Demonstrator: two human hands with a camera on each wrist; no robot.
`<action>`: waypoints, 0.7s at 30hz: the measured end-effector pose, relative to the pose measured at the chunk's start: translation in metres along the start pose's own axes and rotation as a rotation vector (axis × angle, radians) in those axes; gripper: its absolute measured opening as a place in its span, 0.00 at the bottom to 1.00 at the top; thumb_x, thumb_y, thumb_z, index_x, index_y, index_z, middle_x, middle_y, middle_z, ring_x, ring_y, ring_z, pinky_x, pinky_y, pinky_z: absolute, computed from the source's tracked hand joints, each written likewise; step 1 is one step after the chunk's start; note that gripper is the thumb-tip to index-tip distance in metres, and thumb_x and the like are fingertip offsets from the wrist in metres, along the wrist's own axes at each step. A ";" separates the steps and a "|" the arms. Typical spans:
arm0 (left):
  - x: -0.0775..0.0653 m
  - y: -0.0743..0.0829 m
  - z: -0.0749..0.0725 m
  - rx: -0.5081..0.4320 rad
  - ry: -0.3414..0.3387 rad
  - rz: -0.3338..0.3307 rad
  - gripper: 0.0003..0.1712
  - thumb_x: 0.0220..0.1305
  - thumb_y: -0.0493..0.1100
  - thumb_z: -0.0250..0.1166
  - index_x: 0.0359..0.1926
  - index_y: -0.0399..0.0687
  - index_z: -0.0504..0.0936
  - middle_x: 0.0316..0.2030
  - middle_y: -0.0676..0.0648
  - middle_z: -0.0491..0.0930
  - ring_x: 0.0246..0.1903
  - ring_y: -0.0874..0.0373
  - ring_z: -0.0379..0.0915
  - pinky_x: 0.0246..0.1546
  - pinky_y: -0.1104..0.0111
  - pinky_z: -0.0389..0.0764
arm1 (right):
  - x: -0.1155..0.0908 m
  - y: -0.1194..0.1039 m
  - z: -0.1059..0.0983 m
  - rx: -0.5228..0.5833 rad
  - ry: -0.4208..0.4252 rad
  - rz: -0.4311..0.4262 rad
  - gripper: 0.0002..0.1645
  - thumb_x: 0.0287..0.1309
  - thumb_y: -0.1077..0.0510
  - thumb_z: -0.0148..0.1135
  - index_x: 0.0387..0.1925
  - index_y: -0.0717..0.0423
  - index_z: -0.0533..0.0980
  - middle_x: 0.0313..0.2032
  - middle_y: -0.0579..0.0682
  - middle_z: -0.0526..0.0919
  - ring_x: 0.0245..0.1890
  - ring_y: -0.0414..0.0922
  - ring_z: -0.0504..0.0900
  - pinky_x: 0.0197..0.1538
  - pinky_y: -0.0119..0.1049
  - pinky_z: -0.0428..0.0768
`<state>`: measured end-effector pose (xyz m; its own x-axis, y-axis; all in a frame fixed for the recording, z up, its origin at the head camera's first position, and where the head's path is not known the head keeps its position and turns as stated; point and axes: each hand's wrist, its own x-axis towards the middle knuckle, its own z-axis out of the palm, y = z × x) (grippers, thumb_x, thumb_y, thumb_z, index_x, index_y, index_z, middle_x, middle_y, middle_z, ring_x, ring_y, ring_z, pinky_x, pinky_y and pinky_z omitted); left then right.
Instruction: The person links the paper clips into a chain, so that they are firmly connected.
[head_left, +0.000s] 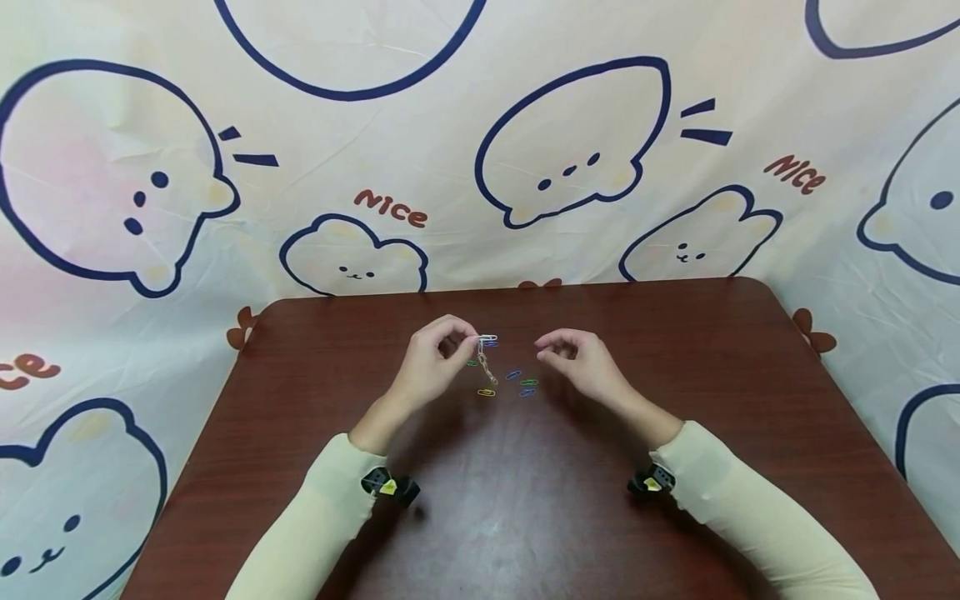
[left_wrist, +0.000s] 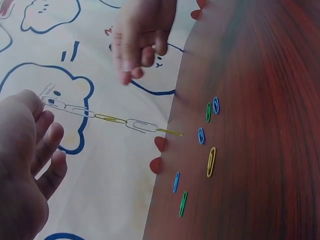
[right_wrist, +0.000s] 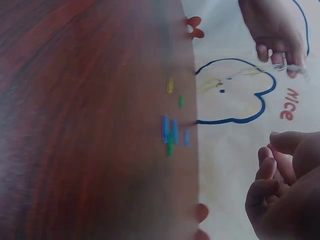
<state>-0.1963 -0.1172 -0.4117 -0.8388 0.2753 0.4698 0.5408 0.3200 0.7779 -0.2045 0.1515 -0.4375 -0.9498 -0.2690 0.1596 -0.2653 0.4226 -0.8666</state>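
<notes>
Chain (left_wrist: pixel 110 118) of paper clips hangs from the left hand (head_left: pixel 437 357), which pinches the top clip (head_left: pixel 488 337) between thumb and fingertips above the desk (head_left: pixel 480 525). That pinch looks like the weak spot: should it slacken, the whole chain could drop among the loose clips (left_wrist: pixel 208 112). The links hold only by bent wire, so a sharp jerk or twist could let one slide out of its neighbour's loop. If the left hand sinks, the chain's low end could snag or push the loose clips; whether it touches the desk now, I cannot tell. The right hand (head_left: pixel 587 363) is apart from the chain, fingers loosely bent, with nothing visible in them; a careless sweep could scatter such thin, light pieces.

By count: two hands, one desk, one chain. The chain seems to have six clips, four white and two yellow, though the fingertips make the topmost hard to judge. Six loose clips lie on the desk: three blue clips (left_wrist: pixel 201 136), two green clips (left_wrist: pixel 183 203), one yellow clip (left_wrist: pixel 212 161).
</notes>
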 end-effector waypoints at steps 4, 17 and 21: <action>-0.002 -0.001 -0.006 -0.004 0.017 0.005 0.01 0.67 0.32 0.67 0.37 0.39 0.83 0.32 0.46 0.81 0.26 0.56 0.72 0.28 0.70 0.74 | 0.000 0.014 0.006 -0.026 -0.015 0.017 0.10 0.63 0.62 0.70 0.45 0.62 0.85 0.31 0.49 0.84 0.27 0.45 0.74 0.29 0.31 0.72; -0.007 -0.008 -0.019 0.003 0.049 0.037 0.03 0.67 0.34 0.68 0.38 0.37 0.83 0.31 0.48 0.80 0.27 0.59 0.71 0.29 0.71 0.75 | -0.001 0.043 0.021 -0.181 -0.012 0.068 0.08 0.57 0.58 0.75 0.40 0.53 0.88 0.30 0.43 0.86 0.24 0.41 0.72 0.31 0.34 0.71; -0.007 -0.008 -0.020 0.016 0.054 0.014 0.04 0.67 0.33 0.68 0.37 0.33 0.82 0.31 0.45 0.80 0.27 0.59 0.71 0.29 0.70 0.74 | -0.001 0.047 0.025 -0.225 -0.015 0.097 0.07 0.57 0.57 0.75 0.39 0.51 0.88 0.30 0.41 0.86 0.27 0.40 0.76 0.36 0.37 0.73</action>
<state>-0.1957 -0.1398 -0.4131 -0.8329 0.2304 0.5032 0.5534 0.3313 0.7642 -0.2115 0.1502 -0.4900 -0.9705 -0.2299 0.0724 -0.2048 0.6287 -0.7502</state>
